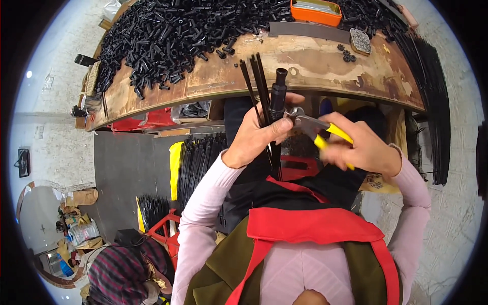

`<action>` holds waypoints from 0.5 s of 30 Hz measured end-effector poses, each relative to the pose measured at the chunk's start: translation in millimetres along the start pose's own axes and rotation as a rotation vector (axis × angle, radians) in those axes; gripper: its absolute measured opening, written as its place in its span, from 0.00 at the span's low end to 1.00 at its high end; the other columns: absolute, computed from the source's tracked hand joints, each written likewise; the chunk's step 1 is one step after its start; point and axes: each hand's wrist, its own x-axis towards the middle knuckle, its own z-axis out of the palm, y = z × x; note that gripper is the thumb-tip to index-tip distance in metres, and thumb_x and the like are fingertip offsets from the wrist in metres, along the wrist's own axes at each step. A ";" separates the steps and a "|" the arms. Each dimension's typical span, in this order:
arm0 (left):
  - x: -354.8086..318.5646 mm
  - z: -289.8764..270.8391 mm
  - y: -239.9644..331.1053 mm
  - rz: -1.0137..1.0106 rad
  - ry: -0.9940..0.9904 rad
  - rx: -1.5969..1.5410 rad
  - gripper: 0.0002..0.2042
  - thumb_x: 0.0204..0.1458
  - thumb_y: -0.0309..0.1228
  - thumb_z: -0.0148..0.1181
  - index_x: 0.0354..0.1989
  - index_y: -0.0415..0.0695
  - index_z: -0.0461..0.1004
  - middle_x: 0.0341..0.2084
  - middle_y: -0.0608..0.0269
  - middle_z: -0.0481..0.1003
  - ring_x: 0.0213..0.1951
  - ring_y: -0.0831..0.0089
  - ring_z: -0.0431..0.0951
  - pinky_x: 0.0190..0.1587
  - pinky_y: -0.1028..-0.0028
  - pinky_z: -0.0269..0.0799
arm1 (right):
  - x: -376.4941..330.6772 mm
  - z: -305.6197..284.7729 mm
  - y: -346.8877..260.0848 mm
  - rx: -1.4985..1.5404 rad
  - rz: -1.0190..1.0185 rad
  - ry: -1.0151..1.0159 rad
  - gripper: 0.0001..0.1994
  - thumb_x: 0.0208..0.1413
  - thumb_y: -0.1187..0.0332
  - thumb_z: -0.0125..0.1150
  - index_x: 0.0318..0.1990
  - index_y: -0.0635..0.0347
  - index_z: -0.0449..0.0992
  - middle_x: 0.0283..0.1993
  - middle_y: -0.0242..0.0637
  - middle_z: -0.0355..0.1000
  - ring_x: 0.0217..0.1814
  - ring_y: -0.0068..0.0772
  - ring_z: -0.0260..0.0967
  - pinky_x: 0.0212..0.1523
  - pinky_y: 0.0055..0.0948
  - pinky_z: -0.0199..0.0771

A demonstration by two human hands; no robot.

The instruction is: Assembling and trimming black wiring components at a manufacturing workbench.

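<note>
Left hand (256, 133) is clamped around thin black rods (258, 81) plus a black tube (277, 94) just below the workbench (315, 66), right hand (363, 147) squeezing yellow-handled pliers (315, 127) at the tube, so I'd keep that bundle steady and nip squarely.

- Left hand (256, 134): raised in front of the chest, fingers curled shut in a fist-like grip, thumb (277, 131) pressed across the front, back of the hand toward the camera.
- Left forearm: in a pale pink sleeve, comes up from the lower left, elbow bent, wrist straight.
- Right hand (363, 147): just beside the left, at about the same height, fingers wrapped closed, slightly blurred.
- Right forearm: pink sleeve, comes in from the lower right, elbow bent sharply.
</note>
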 end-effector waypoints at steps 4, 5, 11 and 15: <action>2.2 -5.0 2.0 -0.023 -0.172 0.124 0.22 0.58 0.39 0.62 0.54 0.35 0.71 0.20 0.74 0.66 0.22 0.85 0.62 0.25 0.82 0.58 | 0.9 15.3 18.3 0.566 0.123 -0.328 0.17 0.56 0.69 0.63 0.45 0.66 0.63 0.19 0.33 0.67 0.16 0.25 0.68 0.17 0.25 0.64; 1.5 -6.4 2.2 -0.005 -0.127 0.102 0.22 0.58 0.39 0.62 0.54 0.35 0.71 0.20 0.74 0.66 0.22 0.86 0.62 0.25 0.82 0.57 | -0.3 13.1 14.6 0.199 -0.021 -0.102 0.18 0.53 0.71 0.64 0.47 0.67 0.64 0.26 0.36 0.69 0.23 0.29 0.71 0.23 0.28 0.67; 3.4 -2.6 9.1 0.031 -0.012 0.191 0.20 0.59 0.36 0.61 0.54 0.36 0.71 0.20 0.75 0.65 0.23 0.86 0.62 0.26 0.82 0.58 | -1.3 -1.3 -0.4 -0.948 -0.534 0.534 0.19 0.55 0.74 0.60 0.53 0.67 0.66 0.37 0.44 0.71 0.33 0.34 0.74 0.31 0.31 0.72; -1.1 -7.7 11.5 -0.006 -0.179 0.141 0.17 0.57 0.33 0.62 0.51 0.35 0.73 0.19 0.73 0.66 0.23 0.85 0.64 0.26 0.82 0.59 | -3.3 -4.2 1.8 0.662 0.195 -0.437 0.15 0.55 0.69 0.58 0.45 0.68 0.64 0.17 0.38 0.67 0.13 0.26 0.66 0.14 0.22 0.64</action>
